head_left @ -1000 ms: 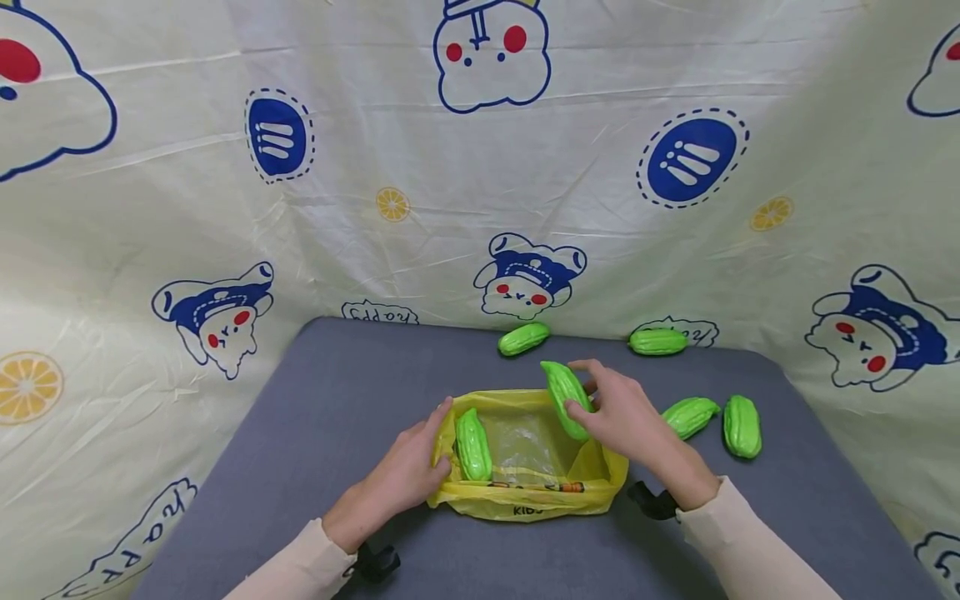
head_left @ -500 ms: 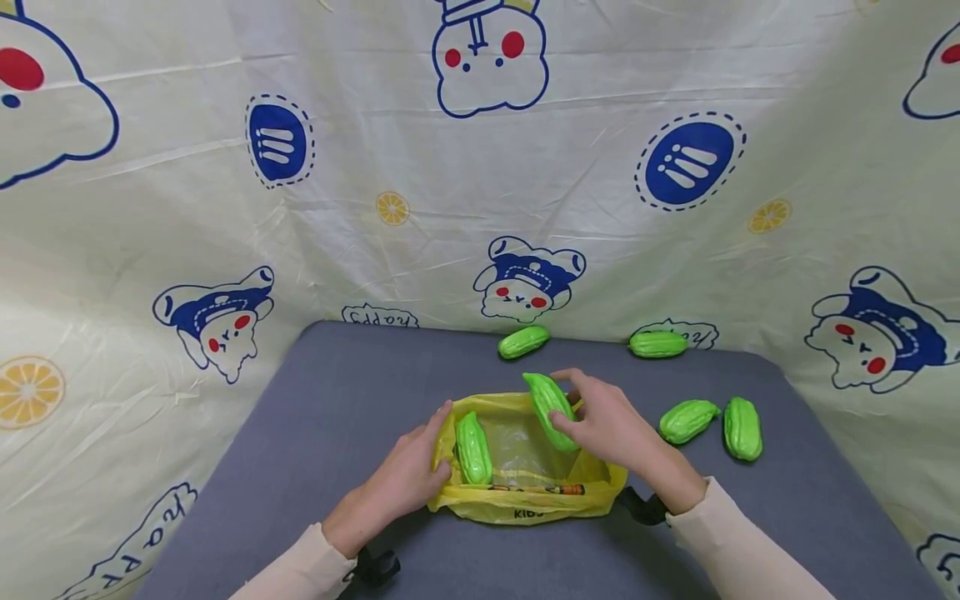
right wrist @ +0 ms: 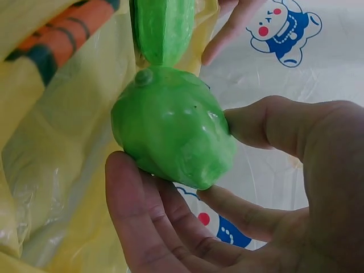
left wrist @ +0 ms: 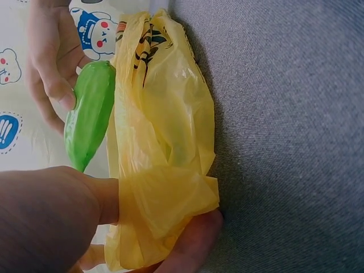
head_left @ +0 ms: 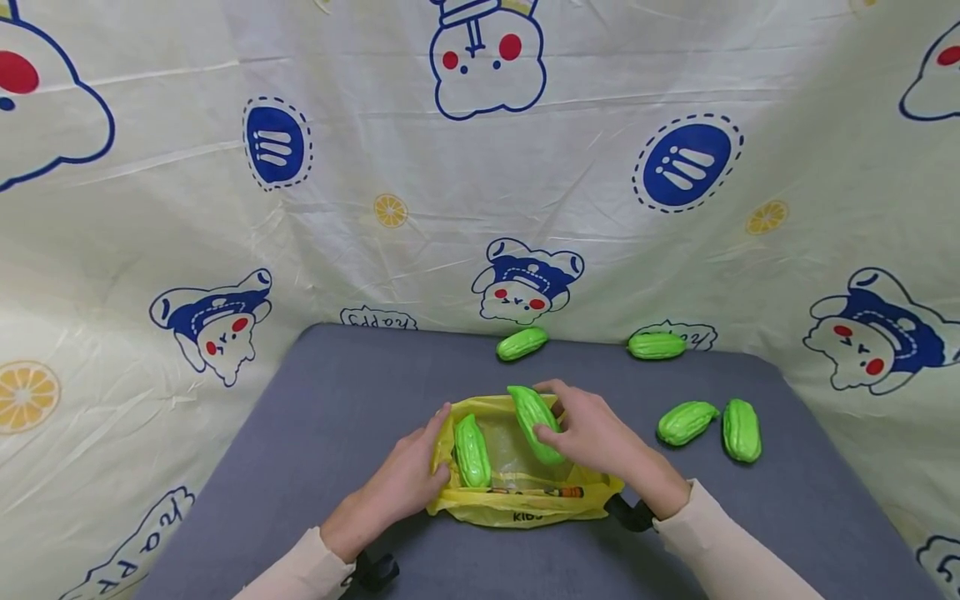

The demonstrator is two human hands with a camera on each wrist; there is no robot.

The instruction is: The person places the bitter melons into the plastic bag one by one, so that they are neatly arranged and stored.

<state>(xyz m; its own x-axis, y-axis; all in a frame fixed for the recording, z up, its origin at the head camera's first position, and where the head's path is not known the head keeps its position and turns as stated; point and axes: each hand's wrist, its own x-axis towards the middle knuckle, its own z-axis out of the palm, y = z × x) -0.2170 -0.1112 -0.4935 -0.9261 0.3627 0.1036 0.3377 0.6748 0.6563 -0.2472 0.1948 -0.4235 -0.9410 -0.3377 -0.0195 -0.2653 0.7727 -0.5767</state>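
My right hand (head_left: 598,431) grips a green ridged bitter melon (head_left: 536,423) between thumb and fingers, tilted over the mouth of a yellow plastic bag (head_left: 528,509). In the right wrist view the held bitter melon (right wrist: 173,128) shows end-on. My left hand (head_left: 405,471) holds the bag's left side; in the left wrist view the bag's plastic (left wrist: 170,131) lies between its thumb and fingers. Inside the bag, against its left wall, lies another bitter melon (head_left: 472,451). The bag's mouth is spread wide.
Two bitter melons lie at the table's back edge, one near the middle (head_left: 522,343) and one to the right (head_left: 657,346). On the right side lie a slanted bitter melon (head_left: 686,422) and an upright-pointing bitter melon (head_left: 742,430). A printed curtain (head_left: 420,150) hangs behind the grey table (head_left: 360,383).
My right hand has moved left and slightly down with its bitter melon, from the bag's right rim to over its middle. The left hand has stayed on the bag.
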